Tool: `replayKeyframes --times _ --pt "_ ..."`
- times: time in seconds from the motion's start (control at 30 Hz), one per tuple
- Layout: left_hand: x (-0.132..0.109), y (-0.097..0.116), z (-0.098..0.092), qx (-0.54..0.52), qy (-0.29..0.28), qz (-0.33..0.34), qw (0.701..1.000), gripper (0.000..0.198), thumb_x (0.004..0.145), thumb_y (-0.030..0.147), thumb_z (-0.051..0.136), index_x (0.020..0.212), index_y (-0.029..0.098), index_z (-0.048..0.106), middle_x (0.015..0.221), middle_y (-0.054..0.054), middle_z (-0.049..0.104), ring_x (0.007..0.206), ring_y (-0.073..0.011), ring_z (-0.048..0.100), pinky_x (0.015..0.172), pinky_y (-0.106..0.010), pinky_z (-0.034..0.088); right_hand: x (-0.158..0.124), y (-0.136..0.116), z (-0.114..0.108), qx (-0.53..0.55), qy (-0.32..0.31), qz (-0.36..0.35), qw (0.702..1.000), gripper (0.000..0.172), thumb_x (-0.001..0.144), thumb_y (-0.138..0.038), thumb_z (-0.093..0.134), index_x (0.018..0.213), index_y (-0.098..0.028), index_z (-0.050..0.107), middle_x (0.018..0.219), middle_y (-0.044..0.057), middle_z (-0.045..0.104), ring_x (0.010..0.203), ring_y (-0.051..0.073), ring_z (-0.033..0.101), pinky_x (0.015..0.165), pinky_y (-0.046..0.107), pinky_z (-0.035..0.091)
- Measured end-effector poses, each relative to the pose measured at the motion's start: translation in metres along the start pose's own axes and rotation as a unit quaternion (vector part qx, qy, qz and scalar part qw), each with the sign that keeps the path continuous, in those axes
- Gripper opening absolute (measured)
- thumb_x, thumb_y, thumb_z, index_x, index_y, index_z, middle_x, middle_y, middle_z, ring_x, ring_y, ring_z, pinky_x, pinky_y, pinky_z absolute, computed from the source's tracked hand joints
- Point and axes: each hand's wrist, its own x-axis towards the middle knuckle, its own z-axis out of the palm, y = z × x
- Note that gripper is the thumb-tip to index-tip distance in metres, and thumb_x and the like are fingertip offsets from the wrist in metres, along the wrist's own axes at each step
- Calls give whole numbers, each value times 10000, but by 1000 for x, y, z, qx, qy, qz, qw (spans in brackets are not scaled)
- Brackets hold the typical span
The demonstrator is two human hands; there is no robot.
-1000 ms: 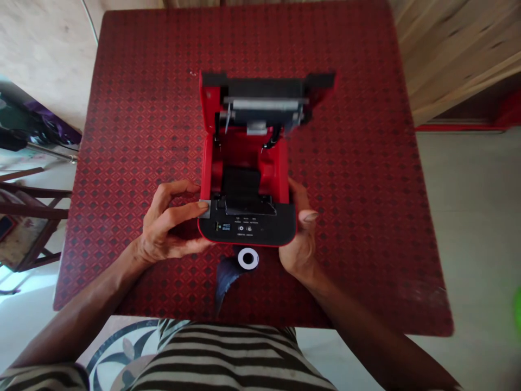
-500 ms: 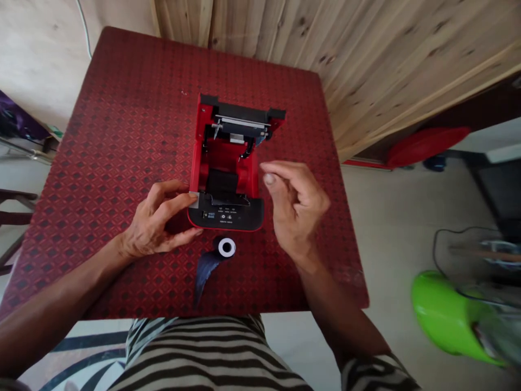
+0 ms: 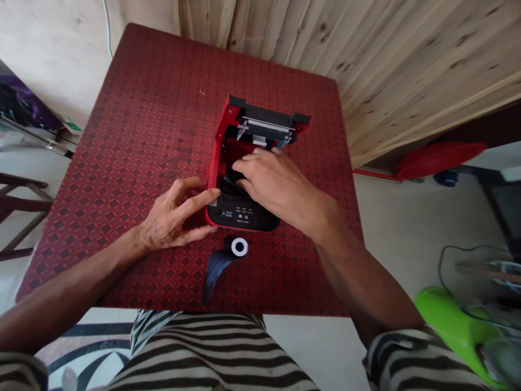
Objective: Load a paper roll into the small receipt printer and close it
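A small red and black printer (image 3: pixel 244 212) stands on the red patterned table (image 3: pixel 134 125) with its lid (image 3: pixel 266 122) tilted open at the back. My left hand (image 3: pixel 173 217) rests against the printer's left front corner, fingers spread and touching its side. My right hand (image 3: pixel 277 187) reaches down into the open compartment, fingers curled over a dark part inside; what they grip is hidden. A small roll with a white core (image 3: pixel 239 247) lies just in front of the printer, a dark strip (image 3: pixel 214 269) trailing from it toward me.
A wooden plank wall (image 3: pixel 366 49) rises behind the table. A green plastic object (image 3: pixel 451 326) and cables lie on the floor at the right. A red object (image 3: pixel 439 157) sits by the wall. Chair legs (image 3: pixel 16 206) show at the left.
My right hand left the printer's right side, lifted, then went down into the open compartment. The left hand stayed at the left front corner. The view shifted.
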Motion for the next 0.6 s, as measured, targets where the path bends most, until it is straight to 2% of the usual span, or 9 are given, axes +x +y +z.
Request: replayKeyframes --times 0.17,0.23,0.37,0.6 --pt "-2 -1 1 -6 1 -3 1000 775 921 498 798 1579 249 472 1324 -135 605 1113 -235 698 902 -380 699 3 6 -3 26 -31 -4 999 106 955 -146 696 908 -179 785 923 126 778 941 309 724 832 434 521" --pt "-2 -1 1 -8 0 -5 1000 769 924 502 793 1578 255 471 1328 -131 603 1125 -235 698 908 -381 698 3 7 -2 27 -20 -3 999 36 921 -176 755 933 -185 787 934 116 776 954 308 717 827 429 521" --pt "-1 -1 1 -5 1 -6 1000 747 939 526 767 1572 265 468 1327 -127 600 1134 -240 700 916 -394 697 -1 7 -1 44 16 11 999 68 902 -180 765 964 -195 789 935 89 782 961 297 724 852 429 521" --pt "0 -1 2 -7 4 -10 1000 749 934 531 773 1570 274 473 1328 -118 607 1134 -240 704 928 -406 692 -11 1 -10 25 52 5 998 103 931 -178 702 1006 -207 767 954 84 793 876 283 734 756 401 520"
